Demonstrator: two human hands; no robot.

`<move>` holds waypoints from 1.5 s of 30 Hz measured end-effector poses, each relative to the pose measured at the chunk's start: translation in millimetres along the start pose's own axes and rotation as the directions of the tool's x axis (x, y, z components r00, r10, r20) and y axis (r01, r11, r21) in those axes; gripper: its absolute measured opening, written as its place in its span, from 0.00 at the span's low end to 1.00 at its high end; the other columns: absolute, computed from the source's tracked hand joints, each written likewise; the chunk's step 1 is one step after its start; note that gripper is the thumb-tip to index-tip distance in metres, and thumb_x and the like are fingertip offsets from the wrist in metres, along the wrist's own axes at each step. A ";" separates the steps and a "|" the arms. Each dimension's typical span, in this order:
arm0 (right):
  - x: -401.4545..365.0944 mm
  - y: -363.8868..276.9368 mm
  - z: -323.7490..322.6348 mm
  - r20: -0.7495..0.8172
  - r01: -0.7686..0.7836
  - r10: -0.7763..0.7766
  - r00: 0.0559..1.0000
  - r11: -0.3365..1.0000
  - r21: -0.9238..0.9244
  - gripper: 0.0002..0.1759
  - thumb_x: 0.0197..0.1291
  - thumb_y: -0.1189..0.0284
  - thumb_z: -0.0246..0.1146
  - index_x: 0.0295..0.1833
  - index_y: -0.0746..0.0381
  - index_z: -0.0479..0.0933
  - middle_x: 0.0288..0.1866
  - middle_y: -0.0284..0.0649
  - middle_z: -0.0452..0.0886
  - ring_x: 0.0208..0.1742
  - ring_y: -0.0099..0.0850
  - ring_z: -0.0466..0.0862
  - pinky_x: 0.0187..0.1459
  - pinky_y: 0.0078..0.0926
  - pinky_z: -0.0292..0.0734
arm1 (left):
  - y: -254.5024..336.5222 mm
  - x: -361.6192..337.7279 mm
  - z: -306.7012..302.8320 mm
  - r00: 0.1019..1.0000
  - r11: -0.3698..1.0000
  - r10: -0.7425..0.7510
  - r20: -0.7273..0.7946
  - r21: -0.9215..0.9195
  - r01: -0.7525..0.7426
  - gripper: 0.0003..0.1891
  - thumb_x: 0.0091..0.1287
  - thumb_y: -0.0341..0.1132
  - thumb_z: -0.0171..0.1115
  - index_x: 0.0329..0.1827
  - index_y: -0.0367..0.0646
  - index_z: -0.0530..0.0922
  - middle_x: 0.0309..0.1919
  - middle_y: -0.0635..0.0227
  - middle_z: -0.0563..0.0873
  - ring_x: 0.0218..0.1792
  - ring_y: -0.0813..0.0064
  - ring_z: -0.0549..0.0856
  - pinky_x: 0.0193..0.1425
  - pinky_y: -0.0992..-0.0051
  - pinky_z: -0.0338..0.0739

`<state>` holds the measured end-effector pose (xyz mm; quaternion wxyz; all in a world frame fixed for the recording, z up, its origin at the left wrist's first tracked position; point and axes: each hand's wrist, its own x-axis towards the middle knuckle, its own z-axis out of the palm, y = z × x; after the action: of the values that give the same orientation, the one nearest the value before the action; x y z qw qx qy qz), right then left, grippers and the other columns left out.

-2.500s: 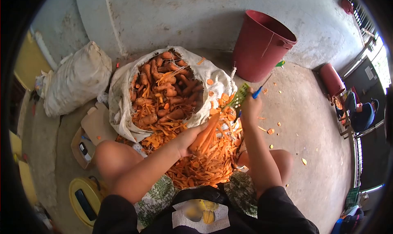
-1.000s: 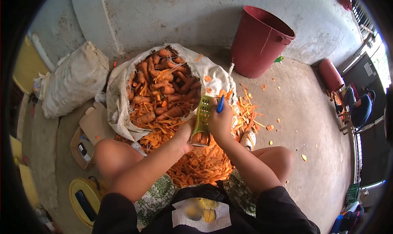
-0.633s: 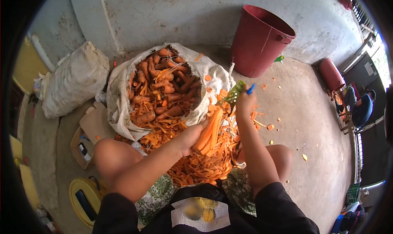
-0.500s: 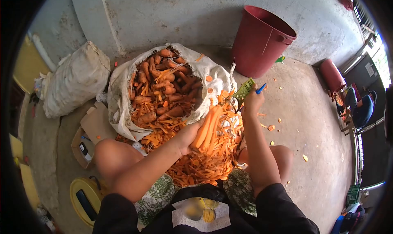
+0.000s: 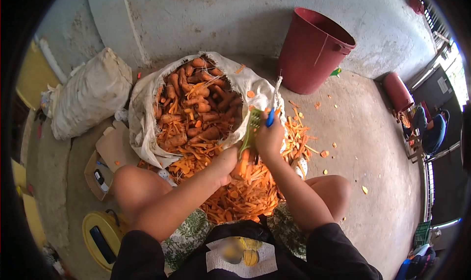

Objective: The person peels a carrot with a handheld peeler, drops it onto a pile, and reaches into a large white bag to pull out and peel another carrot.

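My left hand (image 5: 227,165) is closed around peeled carrots (image 5: 241,166), over a heap of orange peelings (image 5: 240,199) between my legs. Against the upper side of these carrots lies a green peeler (image 5: 252,128), gripped by my right hand (image 5: 270,139). A blue-handled tool (image 5: 270,117) also sticks out between the fingers of that hand. Just beyond both hands stands an open white sack (image 5: 144,118) full of unpeeled carrots (image 5: 198,103), with peelings over its near edge.
A tall dark red bin (image 5: 311,57) stands by the wall. At left are a closed white sack (image 5: 93,93), a cardboard box (image 5: 117,145) and a yellow lid (image 5: 91,231) with a phone (image 5: 103,243). A person (image 5: 434,133) sits far right near another red bin (image 5: 396,91).
My right hand has moved left and down from the right side, bringing the green peeler and blue-handled tool onto the carrots. My left hand stays in nearly the same place.
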<state>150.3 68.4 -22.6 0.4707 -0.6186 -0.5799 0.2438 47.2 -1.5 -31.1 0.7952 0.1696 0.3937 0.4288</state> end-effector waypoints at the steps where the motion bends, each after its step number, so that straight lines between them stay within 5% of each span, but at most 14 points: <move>1: 17.0 17.1 1.4 -0.058 -0.013 0.012 0.998 1.000 -0.022 0.14 0.60 0.66 0.52 0.31 0.66 0.72 0.19 0.50 0.73 0.22 0.46 0.74 0.26 0.40 0.65 | -2.4 -5.2 3.7 0.999 0.998 -0.039 0.030 0.042 0.038 0.16 0.70 0.44 0.38 0.42 0.42 0.69 0.29 0.68 0.77 0.28 0.79 0.78 0.32 0.78 0.77; 2: 36.2 31.4 -1.0 -0.152 -0.085 0.076 0.985 0.995 -0.055 0.17 0.61 0.65 0.52 0.29 0.69 0.71 0.15 0.43 0.70 0.18 0.28 0.67 0.23 0.30 0.63 | -2.8 -12.7 10.6 0.994 0.990 -0.104 0.016 0.094 0.102 0.18 0.69 0.46 0.39 0.44 0.41 0.69 0.30 0.67 0.77 0.28 0.79 0.78 0.33 0.79 0.76; 5: 83.6 73.2 -18.8 -0.409 -0.170 0.125 0.904 0.982 -0.077 0.17 0.61 0.65 0.52 0.28 0.69 0.73 0.16 0.40 0.72 0.18 0.27 0.71 0.22 0.30 0.65 | 2.1 -26.0 23.4 0.984 0.975 -0.131 0.120 0.194 0.106 0.20 0.68 0.49 0.40 0.47 0.40 0.69 0.31 0.67 0.77 0.29 0.80 0.79 0.34 0.79 0.77; 8: 91.0 72.9 -28.4 -0.220 -0.188 0.332 0.917 0.847 0.497 0.15 0.62 0.67 0.51 0.31 0.68 0.74 0.18 0.33 0.73 0.17 0.21 0.69 0.20 0.23 0.61 | 8.2 -23.9 22.1 0.992 0.975 -0.120 0.043 0.191 0.110 0.21 0.68 0.50 0.40 0.48 0.40 0.69 0.33 0.67 0.78 0.31 0.79 0.80 0.35 0.78 0.77; 14: 5.4 -12.5 -13.0 0.182 -0.133 0.093 0.979 0.966 0.223 0.16 0.61 0.64 0.52 0.32 0.68 0.72 0.17 0.39 0.72 0.17 0.26 0.67 0.22 0.28 0.63 | 0.2 10.1 -12.6 0.999 0.976 0.041 -0.011 -0.213 -0.043 0.17 0.69 0.45 0.38 0.44 0.43 0.71 0.29 0.67 0.79 0.28 0.76 0.81 0.25 0.76 0.78; 19: -15.8 -22.3 -12.9 0.113 0.050 -0.056 0.992 0.997 0.057 0.15 0.60 0.66 0.53 0.27 0.68 0.68 0.15 0.50 0.68 0.16 0.41 0.67 0.22 0.35 0.62 | -0.8 3.8 0.3 0.998 0.938 -0.014 -0.055 -0.347 -0.006 0.16 0.69 0.43 0.38 0.43 0.43 0.71 0.30 0.68 0.80 0.29 0.75 0.80 0.30 0.75 0.78; 28: 27.6 17.4 -12.6 -0.095 -0.054 0.048 0.994 0.996 -0.068 0.16 0.60 0.65 0.52 0.29 0.68 0.71 0.21 0.52 0.75 0.23 0.48 0.75 0.26 0.40 0.65 | 0.5 -15.1 16.2 0.995 0.997 -0.080 0.062 0.029 0.078 0.16 0.69 0.45 0.40 0.43 0.42 0.70 0.30 0.69 0.78 0.27 0.79 0.80 0.31 0.78 0.79; 30: 59.6 52.0 -14.7 -0.277 -0.123 0.119 0.954 0.992 0.000 0.17 0.60 0.65 0.52 0.27 0.68 0.70 0.15 0.46 0.70 0.17 0.32 0.68 0.24 0.34 0.63 | 0.0 -23.8 23.2 0.987 0.982 -0.162 0.024 0.103 0.159 0.18 0.68 0.47 0.40 0.44 0.41 0.70 0.30 0.68 0.78 0.26 0.79 0.80 0.30 0.80 0.79; 31: 74.5 69.4 -22.1 -0.360 -0.131 0.095 0.928 0.988 -0.077 0.17 0.61 0.65 0.52 0.26 0.68 0.70 0.15 0.44 0.70 0.17 0.30 0.67 0.23 0.33 0.62 | 1.3 -26.9 23.3 0.979 0.950 -0.122 0.164 0.305 0.067 0.21 0.68 0.49 0.40 0.47 0.39 0.69 0.30 0.67 0.78 0.27 0.80 0.79 0.29 0.80 0.78; 33: 88.5 80.9 -34.2 -0.443 -0.147 0.069 0.894 0.979 -0.144 0.18 0.61 0.65 0.52 0.25 0.68 0.70 0.15 0.42 0.70 0.17 0.28 0.67 0.23 0.32 0.62 | 1.6 -30.5 27.4 0.982 0.960 -0.135 0.133 0.263 0.096 0.21 0.68 0.49 0.40 0.49 0.39 0.68 0.31 0.67 0.78 0.29 0.79 0.79 0.31 0.80 0.78; 35: 91.9 79.2 -40.4 -0.296 -0.186 0.237 0.925 0.964 0.192 0.18 0.61 0.65 0.52 0.24 0.67 0.70 0.15 0.35 0.69 0.18 0.23 0.66 0.21 0.28 0.60 | -4.4 -21.4 12.3 0.973 0.992 -0.086 0.213 0.114 0.062 0.22 0.68 0.49 0.40 0.51 0.37 0.67 0.34 0.66 0.78 0.32 0.78 0.80 0.36 0.77 0.78; 40: 37.0 16.1 -22.3 0.002 -0.148 0.154 0.988 0.943 0.297 0.17 0.62 0.64 0.52 0.29 0.68 0.71 0.14 0.36 0.68 0.17 0.24 0.66 0.22 0.28 0.61 | 7.1 -2.7 -3.7 0.997 0.999 -0.033 -0.075 -0.036 0.031 0.21 0.68 0.48 0.42 0.51 0.40 0.69 0.34 0.65 0.78 0.33 0.75 0.81 0.37 0.74 0.79; 42: 10.9 -1.7 -18.5 0.162 -0.128 0.088 0.983 0.959 0.253 0.17 0.62 0.64 0.52 0.30 0.68 0.70 0.14 0.37 0.67 0.17 0.24 0.66 0.22 0.29 0.61 | 9.3 2.2 -6.4 0.998 0.987 0.026 -0.050 -0.156 -0.033 0.19 0.67 0.47 0.43 0.49 0.42 0.70 0.34 0.66 0.79 0.33 0.73 0.81 0.38 0.72 0.79; 45: 3.6 -0.7 -15.3 0.094 0.069 -0.077 0.993 0.993 0.091 0.16 0.61 0.64 0.52 0.30 0.66 0.70 0.15 0.42 0.70 0.16 0.30 0.67 0.21 0.31 0.62 | 11.6 0.2 -10.7 0.999 0.990 0.038 -0.018 -0.132 -0.040 0.17 0.66 0.48 0.44 0.47 0.45 0.72 0.36 0.69 0.80 0.35 0.76 0.80 0.39 0.74 0.78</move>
<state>163.7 67.1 -14.4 0.4773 -0.5630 -0.6132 0.2815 32.6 4.6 -30.9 0.7931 0.1211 0.3671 0.4707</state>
